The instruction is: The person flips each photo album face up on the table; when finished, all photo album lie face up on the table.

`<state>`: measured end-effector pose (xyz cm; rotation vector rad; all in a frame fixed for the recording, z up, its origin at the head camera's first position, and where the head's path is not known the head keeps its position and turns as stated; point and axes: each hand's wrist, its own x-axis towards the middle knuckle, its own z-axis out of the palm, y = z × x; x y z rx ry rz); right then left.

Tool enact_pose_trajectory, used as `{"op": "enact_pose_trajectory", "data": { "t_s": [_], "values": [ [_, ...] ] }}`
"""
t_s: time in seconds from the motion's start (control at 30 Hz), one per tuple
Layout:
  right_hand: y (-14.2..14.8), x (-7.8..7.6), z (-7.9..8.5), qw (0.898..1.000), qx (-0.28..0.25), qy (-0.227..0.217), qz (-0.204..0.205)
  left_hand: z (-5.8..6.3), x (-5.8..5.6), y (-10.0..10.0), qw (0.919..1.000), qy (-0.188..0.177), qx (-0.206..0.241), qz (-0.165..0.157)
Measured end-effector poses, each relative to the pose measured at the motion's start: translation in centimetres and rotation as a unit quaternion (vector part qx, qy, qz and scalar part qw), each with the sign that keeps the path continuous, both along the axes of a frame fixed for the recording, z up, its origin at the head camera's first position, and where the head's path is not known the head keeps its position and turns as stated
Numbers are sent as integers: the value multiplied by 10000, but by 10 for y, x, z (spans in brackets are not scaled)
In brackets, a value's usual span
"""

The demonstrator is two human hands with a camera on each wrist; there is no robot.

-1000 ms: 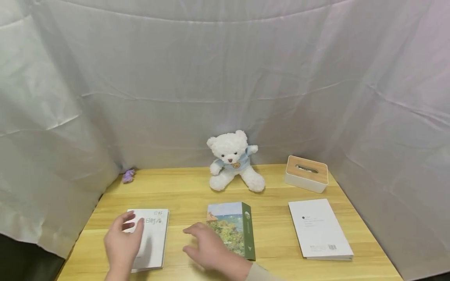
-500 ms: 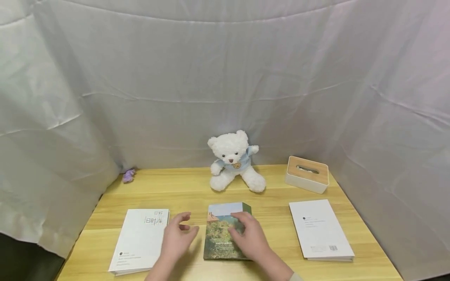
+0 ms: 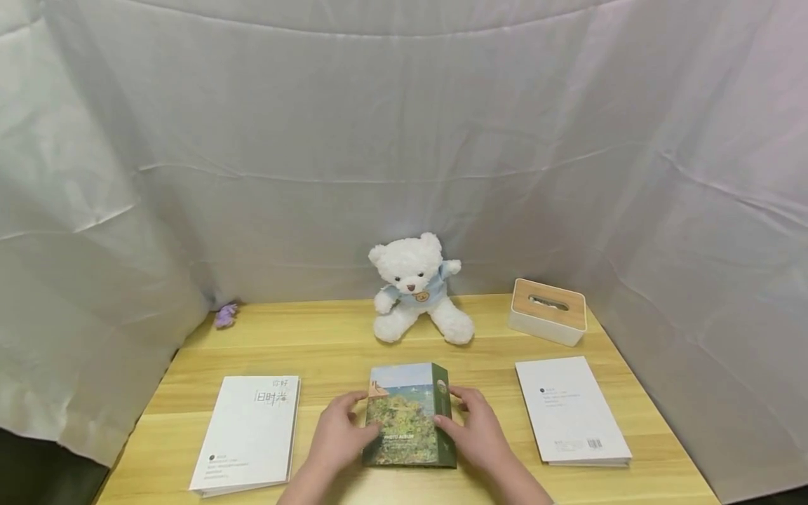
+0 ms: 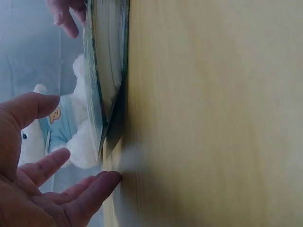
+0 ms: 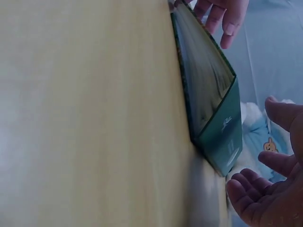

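Observation:
A photo album (image 3: 404, 410) with a painted seaside cover and green spine lies at the middle front of the table. My left hand (image 3: 339, 431) is at its left edge, thumb over the cover's edge in the head view. On the spine side is my right hand (image 3: 477, 433), its thumb by the spine. Both wrist views show the thumbs and fingers spread around the album's edges with a gap. The left fingers (image 4: 90, 191) are low near the tabletop, and the right fingers (image 5: 253, 189) stand just off the green spine (image 5: 225, 130).
A white album (image 3: 249, 431) lies on the left and another white album (image 3: 571, 410) on the right. Behind sit a white teddy bear (image 3: 413, 291), a wood-topped tissue box (image 3: 548, 312) and a small purple item (image 3: 226, 315). Grey curtain (image 3: 379, 140) encloses the table.
Both hands have moved right, the left from the left white album across to the painted album's left edge, the right from above its cover to its spine. The albums stay in place.

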<state>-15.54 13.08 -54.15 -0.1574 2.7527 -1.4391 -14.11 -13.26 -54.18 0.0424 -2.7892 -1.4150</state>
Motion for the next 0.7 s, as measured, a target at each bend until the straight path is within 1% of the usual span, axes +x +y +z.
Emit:
{"op": "enact_pose_trajectory", "data": {
  "t_s": [0.07, 0.2, 0.3, 0.47, 0.7],
  "values": [
    [2, 1, -1, 9998, -59, -185, 26, 0, 0, 2, 10000, -55, -49, -61],
    [4, 1, -3, 9969, -450, -634, 135, 1, 1, 4, 9993, -197, -221, -217],
    [3, 2, -5, 9935, -742, -848, 172, 1, 1, 6, 9986, -269, -329, -319],
    [3, 4, -8, 9915, -955, -845, 247, 0, 2, 8, 9981, -217, -373, -442],
    [1, 6, -8, 9931, -885, -718, 290, 1, 1, 12, 9961, -277, -249, -805]
  ]
}}
